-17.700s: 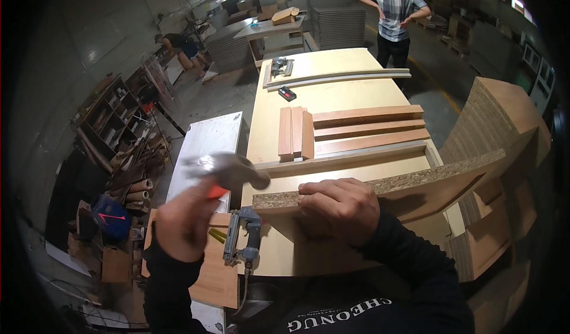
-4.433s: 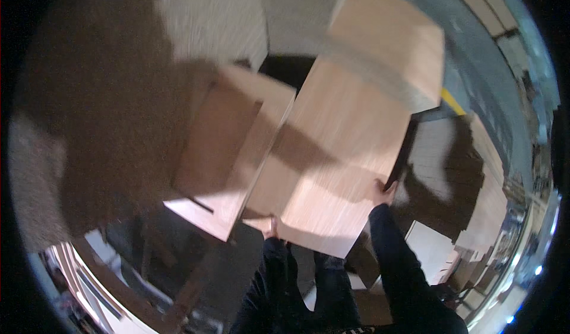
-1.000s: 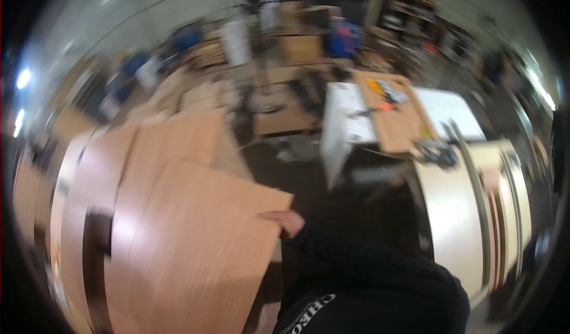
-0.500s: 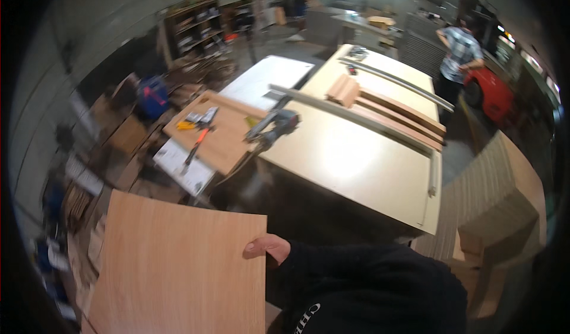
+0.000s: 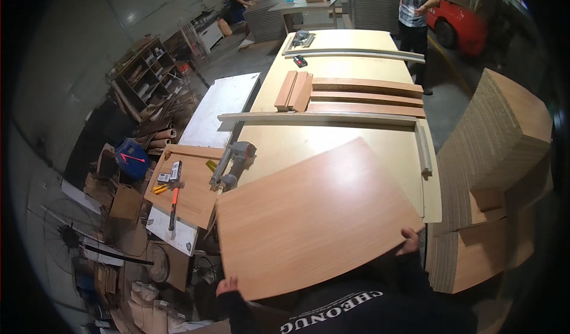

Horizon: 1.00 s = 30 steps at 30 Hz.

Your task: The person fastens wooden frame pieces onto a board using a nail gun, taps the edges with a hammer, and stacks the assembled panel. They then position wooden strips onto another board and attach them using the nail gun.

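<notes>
I hold a large reddish-brown wood panel (image 5: 314, 215) flat in front of me, over the near edge of the long pale workbench (image 5: 332, 138). My left hand (image 5: 228, 286) grips its near left corner. At the near right corner my right hand (image 5: 409, 241) curls its fingers over the edge. The panel hides most of both hands and the bench's near end.
On the bench lie grey metal rails (image 5: 320, 118), brown wood strips (image 5: 356, 93) and a nail gun (image 5: 233, 163). A hammer (image 5: 173, 200) rests on a low board at left. Stacked panels (image 5: 493, 173) stand at right. A person (image 5: 412, 4) stands at the bench's far end.
The view has swung back over the bench. The panel, held low at my left half a second ago, now lies across the bench's near edge with both hands on it.
</notes>
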Tool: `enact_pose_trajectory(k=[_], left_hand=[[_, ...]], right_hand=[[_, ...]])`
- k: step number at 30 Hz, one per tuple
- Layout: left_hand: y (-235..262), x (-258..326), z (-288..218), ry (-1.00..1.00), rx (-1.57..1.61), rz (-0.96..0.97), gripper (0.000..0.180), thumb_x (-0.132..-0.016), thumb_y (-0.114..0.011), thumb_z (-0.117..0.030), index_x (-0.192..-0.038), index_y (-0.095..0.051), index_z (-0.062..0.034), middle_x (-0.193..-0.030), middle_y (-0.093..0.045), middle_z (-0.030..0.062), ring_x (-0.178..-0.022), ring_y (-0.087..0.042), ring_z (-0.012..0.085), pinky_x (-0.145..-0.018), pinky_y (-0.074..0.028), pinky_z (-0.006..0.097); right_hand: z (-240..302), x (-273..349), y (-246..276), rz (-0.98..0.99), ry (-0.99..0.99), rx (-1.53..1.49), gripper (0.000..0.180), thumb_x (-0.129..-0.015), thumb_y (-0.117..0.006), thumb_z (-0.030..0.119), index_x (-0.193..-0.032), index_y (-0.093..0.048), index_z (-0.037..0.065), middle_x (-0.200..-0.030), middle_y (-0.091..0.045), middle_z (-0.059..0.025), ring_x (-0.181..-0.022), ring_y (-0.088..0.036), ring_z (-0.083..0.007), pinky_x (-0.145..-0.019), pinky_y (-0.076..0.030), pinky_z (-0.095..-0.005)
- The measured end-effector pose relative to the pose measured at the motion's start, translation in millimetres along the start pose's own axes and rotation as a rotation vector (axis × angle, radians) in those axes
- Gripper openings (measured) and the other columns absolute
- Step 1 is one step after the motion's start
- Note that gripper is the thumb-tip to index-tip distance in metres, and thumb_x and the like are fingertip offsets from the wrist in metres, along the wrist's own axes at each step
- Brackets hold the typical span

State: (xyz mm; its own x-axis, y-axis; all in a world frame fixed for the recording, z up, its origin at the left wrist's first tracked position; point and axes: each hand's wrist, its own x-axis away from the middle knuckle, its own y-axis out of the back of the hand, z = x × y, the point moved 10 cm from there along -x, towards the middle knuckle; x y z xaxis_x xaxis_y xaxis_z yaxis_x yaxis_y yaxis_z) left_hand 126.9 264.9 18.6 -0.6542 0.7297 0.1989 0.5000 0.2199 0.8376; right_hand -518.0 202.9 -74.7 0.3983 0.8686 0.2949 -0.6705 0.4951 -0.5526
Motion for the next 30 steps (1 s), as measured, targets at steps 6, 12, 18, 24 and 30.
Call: enact_pose_trajectory(k=[6,12,18,24,30], left_hand=[[-56.8,-75.9,-87.8,-0.179,0.046,-0.007,0.048,-0.068,-0.067,-0.049,-0.074,-0.061,-0.0020,-0.069,-0.060,0.0181,-0.067,-0.061,0.0294,-0.063,-0.047,0.038],[-82.2,-150.3,-200.3,-0.599,0.055,0.013,0.034,-0.070,-0.068,-0.035,-0.081,-0.062,-0.0038,-0.082,-0.058,0.0170,-0.077,-0.057,0.0311,-0.067,-0.046,0.040],[-95.7,-253.4,-276.0,-0.740,-0.167,-0.143,0.066,-0.062,-0.074,-0.035,-0.117,-0.047,-0.0079,-0.105,-0.050,0.0103,-0.099,-0.048,0.0301,-0.081,-0.041,0.041],[-146.6,-313.9,-287.7,-0.546,-0.235,0.169,0.060,-0.069,-0.070,-0.033,-0.115,-0.044,-0.0059,-0.098,-0.056,0.0155,-0.091,-0.056,0.0330,-0.077,-0.044,0.043],[-84.6,-332.7,-248.2,-0.498,-0.129,0.158,0.060,-0.068,-0.069,-0.029,-0.118,-0.046,-0.0037,-0.096,-0.057,0.0221,-0.088,-0.054,0.0388,-0.077,-0.043,0.046]], right_hand=[[3.1,31.5,-13.2,-0.383,-0.049,-0.204,0.031,-0.069,-0.048,0.010,-0.099,-0.053,0.002,-0.097,-0.057,-0.0082,-0.093,-0.054,-0.0233,-0.088,-0.042,-0.0375],[-36.3,32.2,-5.6,-0.268,-0.516,0.198,0.059,-0.079,-0.050,0.058,-0.091,-0.056,0.001,-0.078,-0.060,-0.0110,-0.066,-0.059,-0.0234,-0.057,-0.049,-0.0354],[-32.9,-2.1,-87.3,-0.018,-0.430,0.946,0.045,-0.077,-0.062,0.045,-0.073,-0.059,0.001,-0.057,-0.056,-0.0075,-0.048,-0.055,-0.0168,-0.046,-0.044,-0.0253],[-57.5,-52.4,-228.1,0.157,0.053,1.151,0.029,-0.075,-0.069,0.020,-0.092,-0.058,0.000,-0.093,-0.060,-0.0151,-0.082,-0.059,-0.0203,-0.073,-0.048,-0.0299],[-84.7,-43.8,-256.2,0.208,0.388,1.786,0.080,-0.056,-0.078,0.041,-0.120,-0.046,0.006,-0.131,-0.034,-0.0222,-0.122,-0.032,-0.0395,-0.098,-0.030,-0.0476]])
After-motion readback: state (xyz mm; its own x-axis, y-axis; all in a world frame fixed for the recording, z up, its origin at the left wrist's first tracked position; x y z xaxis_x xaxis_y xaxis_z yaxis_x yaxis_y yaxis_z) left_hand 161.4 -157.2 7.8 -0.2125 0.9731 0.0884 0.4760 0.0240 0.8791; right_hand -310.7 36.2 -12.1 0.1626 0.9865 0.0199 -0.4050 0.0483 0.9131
